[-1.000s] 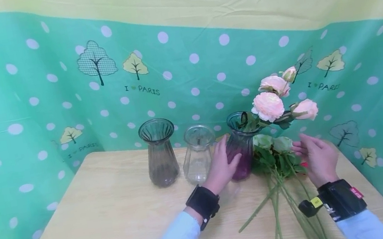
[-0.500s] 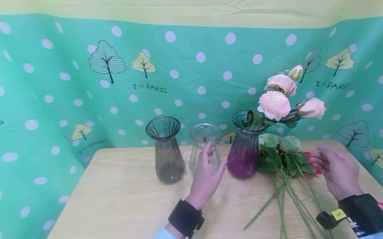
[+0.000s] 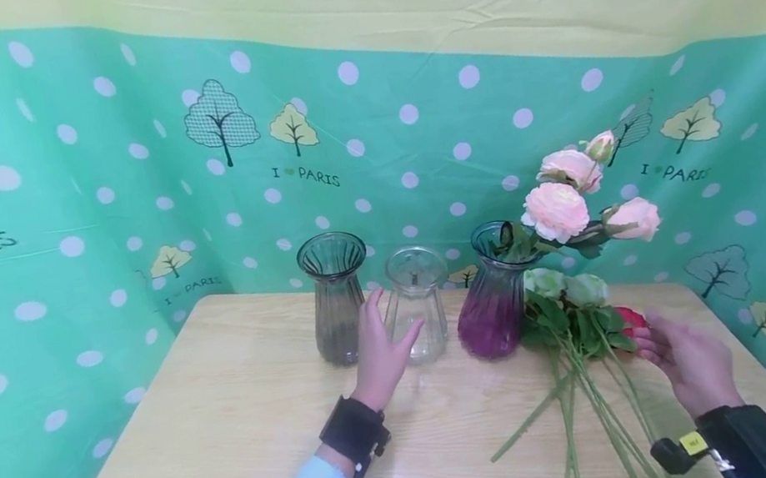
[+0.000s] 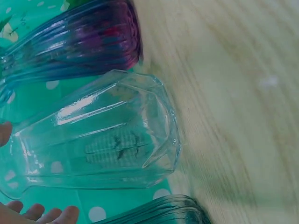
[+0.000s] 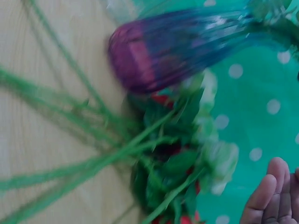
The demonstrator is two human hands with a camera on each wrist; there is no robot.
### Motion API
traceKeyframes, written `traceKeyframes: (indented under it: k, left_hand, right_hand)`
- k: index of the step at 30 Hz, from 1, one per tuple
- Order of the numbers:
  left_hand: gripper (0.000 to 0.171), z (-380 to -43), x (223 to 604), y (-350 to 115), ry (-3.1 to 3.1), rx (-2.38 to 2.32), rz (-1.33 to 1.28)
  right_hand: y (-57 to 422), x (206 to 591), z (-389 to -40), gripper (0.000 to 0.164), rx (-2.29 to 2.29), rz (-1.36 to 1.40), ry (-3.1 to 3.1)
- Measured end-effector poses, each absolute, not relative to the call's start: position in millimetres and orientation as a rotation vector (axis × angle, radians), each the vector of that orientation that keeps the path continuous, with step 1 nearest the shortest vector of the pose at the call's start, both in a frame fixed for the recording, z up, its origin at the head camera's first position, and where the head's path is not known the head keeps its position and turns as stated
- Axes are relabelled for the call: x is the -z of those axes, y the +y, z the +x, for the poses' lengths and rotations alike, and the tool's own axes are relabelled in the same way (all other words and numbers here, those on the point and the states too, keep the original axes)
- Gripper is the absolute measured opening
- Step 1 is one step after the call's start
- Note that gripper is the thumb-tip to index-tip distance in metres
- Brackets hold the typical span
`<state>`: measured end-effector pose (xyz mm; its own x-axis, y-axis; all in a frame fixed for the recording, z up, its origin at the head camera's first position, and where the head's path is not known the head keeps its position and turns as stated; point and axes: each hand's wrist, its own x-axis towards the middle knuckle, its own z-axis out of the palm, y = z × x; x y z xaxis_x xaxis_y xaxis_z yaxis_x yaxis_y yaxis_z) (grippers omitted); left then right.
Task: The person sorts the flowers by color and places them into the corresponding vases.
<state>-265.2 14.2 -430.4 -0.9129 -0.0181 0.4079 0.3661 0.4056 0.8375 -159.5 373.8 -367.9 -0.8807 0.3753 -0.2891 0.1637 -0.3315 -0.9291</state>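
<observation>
The person's left hand (image 3: 379, 354) is spread wide beside the clear vase (image 3: 429, 311), thumb on one side of its neck and fingers on the other; whether skin meets glass, I cannot tell. That vase stands upright on the table (image 3: 196, 439), mouth up, long axis vertical, between the smoky grey vase (image 3: 338, 323) and the purple vase (image 3: 492, 322). The right hand (image 3: 696, 360) holds nothing, its fingers loosely bent (a bit blurred from here) just beside the red flower (image 3: 630, 318) at the edge of the bunch (image 3: 573, 330). The bunch lies flat, heads toward the printed cloth (image 3: 369, 157), green stems (image 3: 602, 414) fanning toward the person. Pink flowers (image 3: 555, 212) lean rightward out of the purple vase.
</observation>
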Motion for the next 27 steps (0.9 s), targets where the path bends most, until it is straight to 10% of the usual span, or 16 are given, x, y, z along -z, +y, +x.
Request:
traceKeyframes:
  k: [6, 11, 15, 27]
  left_hand:
    - [0.085, -273, 431, 17, -2.364, 1.507, -0.291]
    - [0.086, -276, 429, 20, -2.377, 1.505, -0.292]
    - [0.085, -277, 428, 21, -2.374, 1.524, -0.289]
    - [0.088, -278, 429, 23, -2.413, 1.543, -0.272]
  right_hand:
    - [421, 427, -180, 0.006, -2.156, -0.753, -1.997]
    - [460, 482, -203, 0.049, -1.897, -0.721, -2.28]
    - [438, 469, -203, 0.066, -1.657, -0.746, -2.506]
    - [390, 420, -205, 0.045, -1.412, -0.604, -2.804]
